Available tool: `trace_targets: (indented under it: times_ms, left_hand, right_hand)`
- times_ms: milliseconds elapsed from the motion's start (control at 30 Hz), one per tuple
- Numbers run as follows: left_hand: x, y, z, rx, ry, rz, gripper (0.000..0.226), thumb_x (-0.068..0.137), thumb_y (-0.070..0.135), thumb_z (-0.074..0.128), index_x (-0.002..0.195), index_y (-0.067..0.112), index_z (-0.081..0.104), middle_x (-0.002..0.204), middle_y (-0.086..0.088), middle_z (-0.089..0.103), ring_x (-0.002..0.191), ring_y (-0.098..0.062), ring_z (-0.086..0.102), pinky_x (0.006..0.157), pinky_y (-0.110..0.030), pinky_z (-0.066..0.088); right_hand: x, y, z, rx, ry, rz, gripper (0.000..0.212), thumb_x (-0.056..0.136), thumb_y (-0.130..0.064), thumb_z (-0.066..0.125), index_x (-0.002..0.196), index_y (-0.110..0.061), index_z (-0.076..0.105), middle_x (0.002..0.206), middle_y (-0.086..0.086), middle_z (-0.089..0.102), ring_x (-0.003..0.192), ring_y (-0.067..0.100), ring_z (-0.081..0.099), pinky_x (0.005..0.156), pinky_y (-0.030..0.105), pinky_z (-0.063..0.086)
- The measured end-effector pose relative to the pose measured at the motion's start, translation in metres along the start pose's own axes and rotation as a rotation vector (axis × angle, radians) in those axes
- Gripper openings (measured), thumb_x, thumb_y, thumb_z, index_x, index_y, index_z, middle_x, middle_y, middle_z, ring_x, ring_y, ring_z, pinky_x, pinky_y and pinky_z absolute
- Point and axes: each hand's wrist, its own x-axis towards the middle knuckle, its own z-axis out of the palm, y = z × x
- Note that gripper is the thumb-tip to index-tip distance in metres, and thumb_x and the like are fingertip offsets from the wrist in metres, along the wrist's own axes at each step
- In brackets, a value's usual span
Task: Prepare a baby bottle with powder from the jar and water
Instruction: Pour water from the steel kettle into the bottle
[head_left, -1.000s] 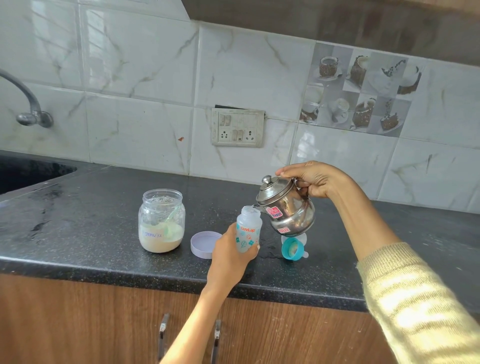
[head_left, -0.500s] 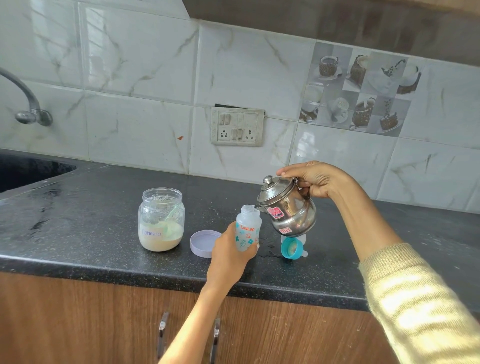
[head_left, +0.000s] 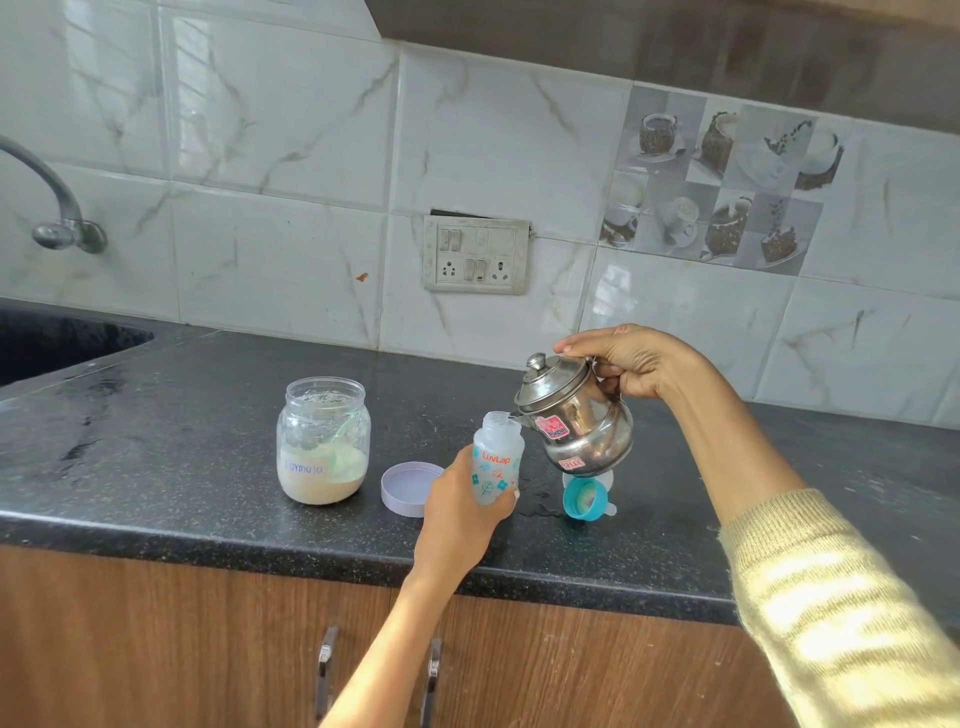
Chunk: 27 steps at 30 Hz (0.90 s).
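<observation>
little has changed over the last second: the kettle (head_left: 574, 418) stays tipped, spout at the mouth of the bottle (head_left: 496, 457), so water is probably still going in, though no stream shows. the left hand (head_left: 460, 506) wraps the bottle, upright on the worktop (head_left: 182, 467). the right hand (head_left: 634, 364) grips the kettle handle, wrist cocked downward. the open jar (head_left: 323, 439) stands left.

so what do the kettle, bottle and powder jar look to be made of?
Kettle: polished steel, mirror reflections. Baby bottle: likely translucent frosted plastic, printed pattern. Jar: clear, thick-walled, glossy; glass probably, plastic possible.
</observation>
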Motion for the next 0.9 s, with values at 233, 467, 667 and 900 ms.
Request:
trace_targets:
  times_ms: [233,467,667,900]
  left_hand:
    - [0.0009,-0.0016,0.001,-0.021,0.005,0.01,0.056,0.081,0.026,0.069,0.13,0.018,0.043,0.126,0.003,0.057,0.118,-0.016,0.052,0.087,-0.026,0.045]
    - [0.0015,-0.0025,0.0011,-0.006,-0.004,-0.01,0.062,0.08,0.027,0.07,0.134,0.018,0.04,0.131,0.002,0.055,0.122,-0.017,0.05,0.096,-0.034,0.047]
    - [0.0006,-0.002,0.0009,-0.002,-0.006,-0.007,0.063,0.081,0.026,0.069,0.135,0.018,0.038,0.133,0.002,0.053,0.123,-0.017,0.049,0.095,-0.031,0.045]
    - [0.001,-0.0014,0.001,-0.006,-0.006,-0.007,0.064,0.081,0.025,0.069,0.136,0.018,0.037,0.134,0.002,0.053,0.124,-0.016,0.048,0.096,-0.031,0.045]
  right_hand:
    - [0.0003,0.001,-0.0023,-0.004,0.006,-0.009,0.01,0.084,-0.003,0.064,0.082,-0.011,0.069,0.067,0.002,0.052,0.035,0.004,0.025,0.041,0.013,0.035]
    - [0.0036,0.0013,-0.0027,0.001,0.002,0.0,0.01,0.083,-0.002,0.065,0.082,-0.011,0.069,0.071,0.005,0.054,0.055,0.01,0.027,0.056,0.023,0.036]
    - [0.0015,-0.0008,-0.002,-0.024,0.001,-0.003,0.009,0.084,-0.003,0.063,0.085,-0.011,0.069,0.07,0.005,0.052,0.052,0.008,0.024,0.047,0.019,0.036]
    - [0.005,0.0001,-0.0035,-0.021,0.005,0.005,0.009,0.082,-0.003,0.066,0.083,-0.011,0.07,0.073,0.006,0.056,0.057,0.01,0.03,0.053,0.022,0.038]
